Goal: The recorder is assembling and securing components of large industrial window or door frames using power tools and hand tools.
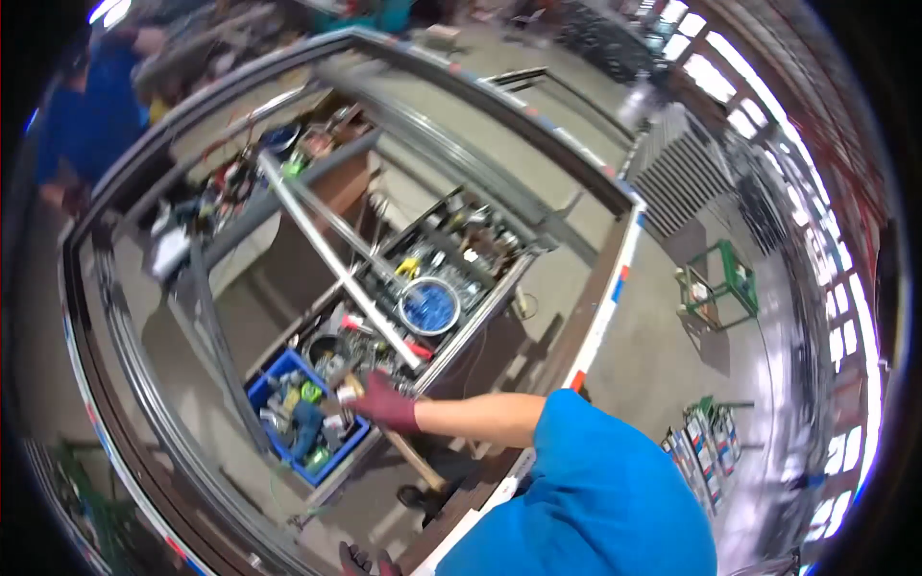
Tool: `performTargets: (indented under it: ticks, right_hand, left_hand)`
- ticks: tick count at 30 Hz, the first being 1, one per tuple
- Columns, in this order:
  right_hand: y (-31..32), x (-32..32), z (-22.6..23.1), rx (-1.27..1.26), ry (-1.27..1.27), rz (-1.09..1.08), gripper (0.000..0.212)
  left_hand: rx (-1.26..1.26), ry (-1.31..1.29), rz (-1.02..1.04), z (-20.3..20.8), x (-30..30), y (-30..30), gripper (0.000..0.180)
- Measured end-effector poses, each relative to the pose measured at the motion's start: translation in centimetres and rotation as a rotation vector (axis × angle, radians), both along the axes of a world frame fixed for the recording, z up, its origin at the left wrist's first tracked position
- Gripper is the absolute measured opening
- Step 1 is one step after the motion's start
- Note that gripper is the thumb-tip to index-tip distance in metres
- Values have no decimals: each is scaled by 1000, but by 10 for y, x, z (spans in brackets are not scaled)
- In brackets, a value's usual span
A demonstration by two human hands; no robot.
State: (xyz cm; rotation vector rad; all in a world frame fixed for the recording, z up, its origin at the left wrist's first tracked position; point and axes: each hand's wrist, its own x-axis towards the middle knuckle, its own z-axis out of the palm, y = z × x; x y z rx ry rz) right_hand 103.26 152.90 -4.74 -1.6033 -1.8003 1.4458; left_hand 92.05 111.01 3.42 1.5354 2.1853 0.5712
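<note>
My right hand, in a dark red glove, reaches left over a bench of tools and small parts. Its fingers are closed round a wooden-handled tool near its upper end; the handle slants down to the right, and blur hides the head. Just left of that hand is a blue bin with green, grey and blue items inside. A round tub of blue pieces stands farther back. At the bottom edge my gloved left hand shows only in part, its fingers apart and nothing seen in them.
A large metal frame surrounds the bench, its near bar close to my body. A pale bar lies across the parts trays. Another person in blue is at the far left. On the right floor stands a green metal stand.
</note>
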Motion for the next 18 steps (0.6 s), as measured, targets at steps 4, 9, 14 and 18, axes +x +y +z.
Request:
performTargets:
  ticks: [4,9,14,18]
  right_hand:
    - [-44,90,144,-79,101,394,69]
    - [-120,116,167,173,75,368,76]
    - [-159,144,146,290,176,372,73]
    - [-190,165,200,-336,361,145,54]
  left_hand:
    - [225,-840,93,42,15,167,73]
    - [-17,-1213,216,77,49,196,30]
    - [-96,-1431,180,61,58,175,20]
    - [-242,-1425,144,43,47,146,19]
